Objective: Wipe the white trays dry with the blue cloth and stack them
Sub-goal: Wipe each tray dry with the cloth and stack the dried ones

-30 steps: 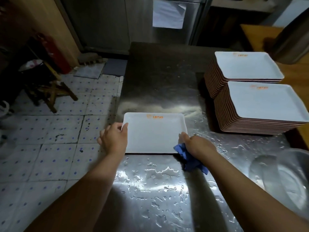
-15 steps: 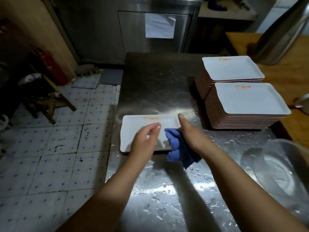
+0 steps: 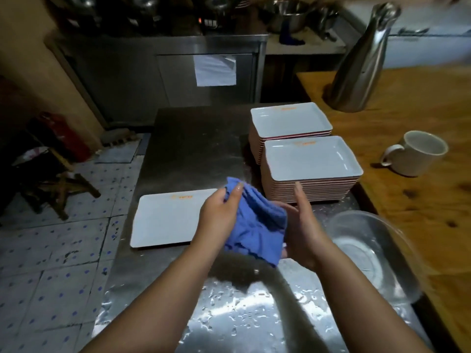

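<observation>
One white tray (image 3: 165, 220) lies flat on the wet steel table (image 3: 198, 154), left of my hands. The blue cloth (image 3: 257, 225) is bunched in the air between both hands, above the tray's right end. My left hand (image 3: 220, 212) pinches the cloth's top edge with thumb and fingers. My right hand (image 3: 304, 230) supports the cloth from the right and below, its fingers mostly straight and its palm against the fabric. Two stacks of white trays stand at the table's right: a near stack (image 3: 312, 161) and a far stack (image 3: 290, 118).
A clear plastic basin (image 3: 377, 253) with water sits at the near right. A white mug (image 3: 415, 154) and a steel jug (image 3: 362, 62) stand on the wooden counter (image 3: 420, 200). Water drops cover the table's near part. Tiled floor and a wooden stool (image 3: 56, 184) lie to the left.
Both hands have left the tray and lifted the cloth between them. My left hand, earlier on the tray's left edge, now pinches the cloth. The camera has tilted up.
</observation>
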